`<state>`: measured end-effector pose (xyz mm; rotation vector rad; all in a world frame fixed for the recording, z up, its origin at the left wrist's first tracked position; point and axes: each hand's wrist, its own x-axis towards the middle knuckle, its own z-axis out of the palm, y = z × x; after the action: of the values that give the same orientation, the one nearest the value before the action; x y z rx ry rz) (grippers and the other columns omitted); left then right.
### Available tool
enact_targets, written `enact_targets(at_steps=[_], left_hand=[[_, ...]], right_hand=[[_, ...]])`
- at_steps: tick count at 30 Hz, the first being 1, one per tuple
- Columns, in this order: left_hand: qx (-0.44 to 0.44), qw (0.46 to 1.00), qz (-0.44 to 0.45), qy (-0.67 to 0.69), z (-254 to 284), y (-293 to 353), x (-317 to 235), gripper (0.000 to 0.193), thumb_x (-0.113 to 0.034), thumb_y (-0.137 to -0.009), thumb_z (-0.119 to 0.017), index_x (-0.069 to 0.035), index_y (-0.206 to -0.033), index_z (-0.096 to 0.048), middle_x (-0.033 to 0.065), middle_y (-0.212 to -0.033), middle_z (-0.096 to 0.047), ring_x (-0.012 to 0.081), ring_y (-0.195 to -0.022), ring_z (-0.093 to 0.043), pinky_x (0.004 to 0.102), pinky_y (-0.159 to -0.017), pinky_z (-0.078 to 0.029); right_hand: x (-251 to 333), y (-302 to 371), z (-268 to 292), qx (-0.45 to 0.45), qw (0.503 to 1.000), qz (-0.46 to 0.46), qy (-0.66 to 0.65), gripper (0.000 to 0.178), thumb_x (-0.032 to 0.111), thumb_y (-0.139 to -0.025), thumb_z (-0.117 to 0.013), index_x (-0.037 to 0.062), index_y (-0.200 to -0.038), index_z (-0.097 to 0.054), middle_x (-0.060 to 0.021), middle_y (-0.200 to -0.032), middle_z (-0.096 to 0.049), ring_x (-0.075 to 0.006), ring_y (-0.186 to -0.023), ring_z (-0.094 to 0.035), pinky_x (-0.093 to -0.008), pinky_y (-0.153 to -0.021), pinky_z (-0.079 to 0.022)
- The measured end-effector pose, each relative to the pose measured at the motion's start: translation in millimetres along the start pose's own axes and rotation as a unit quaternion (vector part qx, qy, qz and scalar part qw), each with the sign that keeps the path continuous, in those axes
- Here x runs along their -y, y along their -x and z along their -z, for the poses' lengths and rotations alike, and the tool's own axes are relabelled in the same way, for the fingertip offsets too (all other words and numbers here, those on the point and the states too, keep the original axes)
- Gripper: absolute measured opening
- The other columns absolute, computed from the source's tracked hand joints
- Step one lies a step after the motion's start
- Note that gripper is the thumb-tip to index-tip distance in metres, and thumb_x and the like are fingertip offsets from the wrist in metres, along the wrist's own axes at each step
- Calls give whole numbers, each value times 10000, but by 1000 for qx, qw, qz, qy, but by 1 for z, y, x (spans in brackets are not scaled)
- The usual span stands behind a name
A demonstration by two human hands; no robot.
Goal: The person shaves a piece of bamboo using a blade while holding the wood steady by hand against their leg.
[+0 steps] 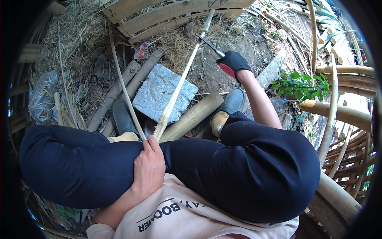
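My bare left hand (149,165) is closed at my thigh around the near end of a thin bamboo strip (124,85). A thicker, pale split bamboo strip (179,83) also runs down to this hand. Whether the fingers wrap both is hard to tell. The thicker strip passes over a grey stone block (164,93) and reaches out to a slatted wooden crate. Out to the right of it, my right hand (234,64), in a black and red glove, grips a knife (209,45). The dark blade points up and left, its tip close to the thicker strip.
Beside the block lie a bamboo pole (193,117) and two thinner poles (115,89). The slatted crate (171,18) stands at the far side. A leafy green plant (300,85), bamboo framing (338,111) and stacked cut bamboo (334,40) are on the right. Clear plastic (43,95) lies left.
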<state>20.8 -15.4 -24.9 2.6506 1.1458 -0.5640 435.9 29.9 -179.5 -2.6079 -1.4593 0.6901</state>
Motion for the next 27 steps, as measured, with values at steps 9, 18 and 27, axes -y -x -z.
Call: enact_targets(at_steps=[9, 18, 27], left_hand=[[36, 995, -18, 90, 6, -1, -2, 285, 22, -935, -534, 88, -1201, -456, 265, -1004, -627, 403, -783, -719, 436, -657, -607], [29, 999, -34, 7, 4, 0, -3, 426, 17, -935, -546, 132, -1334, -450, 224, -1015, -628, 311, -769, -736, 364, -641, -613], [12, 999, -33, -18, -4, 0, -5, 331, 11, -947, -546, 89, -1256, -455, 189, -959, -611, 286, -768, -736, 347, -632, -610]], right_hand=[[26, 58, 0, -143, 986, 36, -76, 440, 553, -896, -713, 175, -1120, -729, -175, -998, -754, -389, -942, -727, -474, -817, -563], [38, 83, 22, -44, 997, 50, 40, 350, 499, -917, -690, 209, -1097, -763, -164, -942, -754, -384, -874, -728, -468, -795, -575], [18, 39, 8, -11, 993, 26, 118, 248, 326, -884, -644, 175, -1016, -790, -156, -952, -766, -355, -922, -749, -458, -824, -595]])
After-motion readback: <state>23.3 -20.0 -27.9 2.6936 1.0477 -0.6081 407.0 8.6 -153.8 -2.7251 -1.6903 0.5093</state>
